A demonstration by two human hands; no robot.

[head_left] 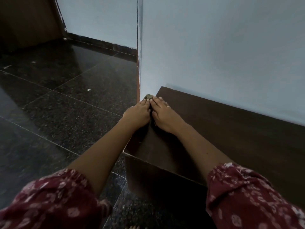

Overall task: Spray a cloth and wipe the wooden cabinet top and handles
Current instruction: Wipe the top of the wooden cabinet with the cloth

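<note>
A dark brown wooden cabinet top [222, 129] runs along the pale blue wall on the right. At its far left corner my left hand [137, 112] and my right hand [162, 113] lie side by side, palms down, pressing on a small greenish-grey cloth [149, 96]. Only a bunched bit of the cloth shows past my fingertips; the rest is hidden under both hands. My right hand wears a ring. No spray bottle and no cabinet handles are in view.
The cabinet's front face [156, 176] drops to a dark speckled granite floor [57, 104] on the left. A wall corner [139, 55] rises just beyond the cloth. A brown wooden panel [28, 20] stands at the far left.
</note>
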